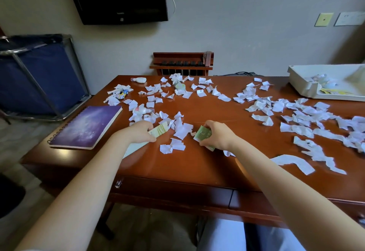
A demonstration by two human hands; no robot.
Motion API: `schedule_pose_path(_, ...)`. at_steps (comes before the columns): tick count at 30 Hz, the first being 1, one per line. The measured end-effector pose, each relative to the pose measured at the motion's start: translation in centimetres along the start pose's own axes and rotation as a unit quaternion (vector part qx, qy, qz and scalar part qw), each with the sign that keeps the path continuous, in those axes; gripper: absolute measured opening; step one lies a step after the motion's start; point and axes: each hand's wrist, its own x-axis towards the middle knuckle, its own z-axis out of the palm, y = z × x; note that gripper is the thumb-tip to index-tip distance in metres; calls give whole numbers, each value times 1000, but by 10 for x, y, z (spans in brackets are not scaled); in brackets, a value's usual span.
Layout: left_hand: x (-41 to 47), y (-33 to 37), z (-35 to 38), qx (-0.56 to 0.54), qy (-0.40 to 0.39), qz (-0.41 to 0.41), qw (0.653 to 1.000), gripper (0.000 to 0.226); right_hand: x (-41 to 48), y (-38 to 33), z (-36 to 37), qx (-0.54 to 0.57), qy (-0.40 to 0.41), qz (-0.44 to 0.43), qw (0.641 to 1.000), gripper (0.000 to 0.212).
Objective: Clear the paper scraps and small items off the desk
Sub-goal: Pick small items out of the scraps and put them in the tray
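Nearest the edge of the reddish wooden table [197,164], both bare arms are reaching forward. The left grip [141,133] is curling its fingers round a green-striped card [159,130], holding it slanted with its far end touching the litter. The right grip [216,135] is closing its fingers over a green folded card [203,133] that is standing on edge on the table. Between the two cards, white paper scraps [180,130] are lying in a loose cluster, and many more are lying scattered across the middle and right of the table. A long curved paper strip [294,163] is lying near the right forearm. To the left, a purple spiral notebook [88,126] is resting flat at the table's corner. Farther back, a toy car [122,94] is sitting among scraps, and a small white bottle [139,80] is lying on its side near the far edge. At the far right, a white tray [296,82] is holding some small items. Beyond the table, a wooden rack [181,63] is standing against the wall, with a blue fabric cart [39,73] on the left.
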Motion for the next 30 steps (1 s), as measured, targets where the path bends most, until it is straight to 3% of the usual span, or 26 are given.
schedule_pose_path(2, -1, 0, 0, 2, 34, 14, 999, 12, 1, 1, -2, 18, 27, -8, 999, 44)
schedule_pose_path(6, -8, 7, -6, -26, 105, 34, 994, 43, -1, 5, -12, 87, 77, -25, 993, 28)
schedule_pose_path(10, -13, 40, -21, -51, 174, 94, 979, 32, -10, 11, -34, 126, 136, -31, 982, 33)
schedule_pose_path(14, -4, 87, -29, -58, 199, 138, 968, 33, -18, 27, -61, 143, 203, -20, 969, 21)
schedule_pose_path(19, 18, 160, -29, -66, 207, 202, 955, 21, -34, 68, -103, 169, 269, -7, 948, 18)
schedule_pose_path(30, 67, 348, -31, -66, 152, 285, 944, 30, -47, 193, -214, 64, 359, 105, 925, 17)
